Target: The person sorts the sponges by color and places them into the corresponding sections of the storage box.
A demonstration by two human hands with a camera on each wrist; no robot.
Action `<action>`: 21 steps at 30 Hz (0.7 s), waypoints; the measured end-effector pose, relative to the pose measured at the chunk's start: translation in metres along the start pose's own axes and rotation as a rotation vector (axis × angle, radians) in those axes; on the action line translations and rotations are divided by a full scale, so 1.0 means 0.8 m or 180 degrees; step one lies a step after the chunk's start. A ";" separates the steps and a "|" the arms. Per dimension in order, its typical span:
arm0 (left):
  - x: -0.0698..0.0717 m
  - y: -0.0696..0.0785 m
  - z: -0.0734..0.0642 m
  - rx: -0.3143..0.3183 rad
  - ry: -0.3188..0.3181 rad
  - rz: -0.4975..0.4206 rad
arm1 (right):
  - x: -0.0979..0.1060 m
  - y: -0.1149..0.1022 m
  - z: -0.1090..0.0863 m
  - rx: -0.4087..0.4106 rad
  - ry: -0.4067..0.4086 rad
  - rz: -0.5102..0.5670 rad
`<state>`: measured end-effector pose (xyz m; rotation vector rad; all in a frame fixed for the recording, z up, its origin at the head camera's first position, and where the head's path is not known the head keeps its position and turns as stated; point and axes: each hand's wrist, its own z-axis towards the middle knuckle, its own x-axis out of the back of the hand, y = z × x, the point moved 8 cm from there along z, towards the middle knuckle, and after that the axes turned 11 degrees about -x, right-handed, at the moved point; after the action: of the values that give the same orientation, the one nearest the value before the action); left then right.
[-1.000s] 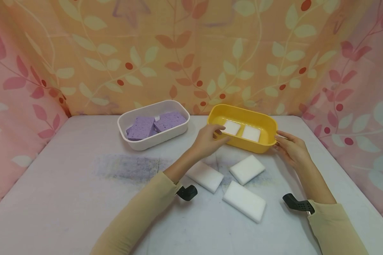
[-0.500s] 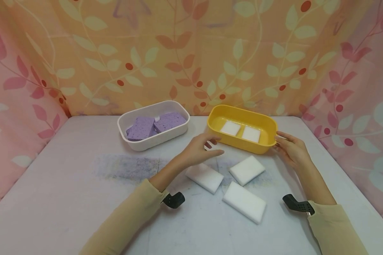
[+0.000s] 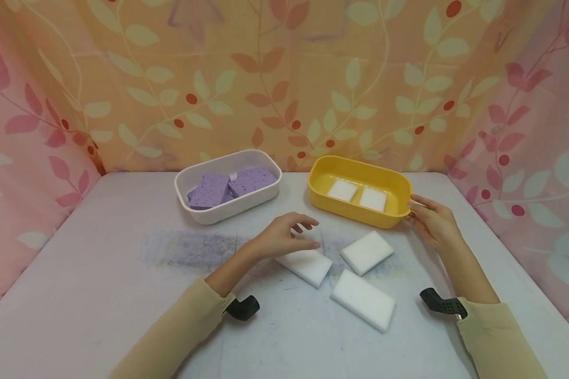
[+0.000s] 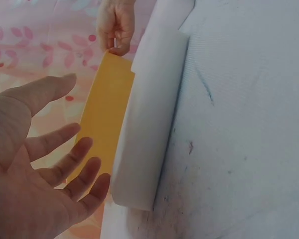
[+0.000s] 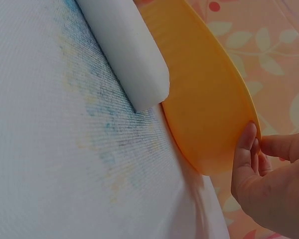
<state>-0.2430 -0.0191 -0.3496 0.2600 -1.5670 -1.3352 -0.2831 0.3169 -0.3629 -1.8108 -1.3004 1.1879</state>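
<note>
My left hand hovers over the far end of a white sponge, its fingers loosely bent and nothing in them. In the left wrist view that hand has thumb and fingers spread apart beside a sponge. The right hand holds the right end of a yellow plastic tub; thumb and fingers pinch its rim in the right wrist view, where the tub wall shows large. Two white sponges, one left and one right, lie inside the tub.
Two more white sponges, one farther and one nearer, lie on the table in front of the tub. At back left a white tub holds several purple sponges. Patterned curtains enclose the table.
From the yellow tub's near left side, my left hand has drawn back toward me and to the left, over the leftmost table sponge. The right hand stays on the tub's rim.
</note>
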 end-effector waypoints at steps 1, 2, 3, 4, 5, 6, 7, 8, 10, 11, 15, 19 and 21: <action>0.000 -0.001 -0.001 -0.0006 -0.0038 -0.0004 | 0.000 0.000 0.000 0.0008 -0.0003 -0.0003; 0.000 -0.002 -0.001 -0.0021 -0.0069 0.0001 | 0.000 0.000 0.000 0.0015 0.0000 -0.0012; 0.000 -0.002 -0.002 -0.0028 -0.0097 -0.0006 | 0.000 0.000 0.001 0.0020 0.0003 -0.0017; 0.000 -0.002 -0.003 -0.0040 -0.0127 -0.0007 | 0.000 0.000 0.001 0.0033 0.0000 -0.0021; 0.001 -0.003 -0.004 -0.0036 -0.0158 0.0002 | 0.000 0.000 0.001 0.0041 -0.0009 -0.0013; 0.001 -0.003 -0.005 -0.0045 -0.0187 0.0023 | -0.001 0.000 0.001 0.0046 -0.0022 -0.0003; 0.002 -0.004 -0.006 -0.0043 -0.0218 0.0044 | -0.001 0.000 0.001 0.0052 -0.0028 0.0008; 0.002 -0.005 -0.007 -0.0037 -0.0253 0.0074 | -0.001 0.000 0.001 0.0058 -0.0030 0.0008; 0.002 -0.007 -0.009 -0.0020 -0.0330 0.0132 | -0.001 0.000 0.002 0.0063 -0.0022 0.0005; 0.002 -0.008 -0.010 -0.0013 -0.0375 0.0156 | -0.001 0.000 0.002 0.0058 -0.0013 0.0002; -0.003 -0.010 -0.013 -0.0011 -0.0550 0.0171 | 0.000 0.000 0.001 0.0044 0.0034 -0.0043; -0.007 -0.013 -0.015 -0.0012 -0.0661 0.0135 | 0.000 0.000 0.001 0.0025 0.0033 -0.0036; -0.009 -0.015 -0.016 0.0017 -0.0688 0.0095 | 0.001 0.000 0.001 0.0016 0.0045 -0.0047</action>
<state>-0.2348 -0.0260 -0.3653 0.0970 -1.7470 -1.3720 -0.2834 0.3175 -0.3634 -1.7998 -1.2995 1.1673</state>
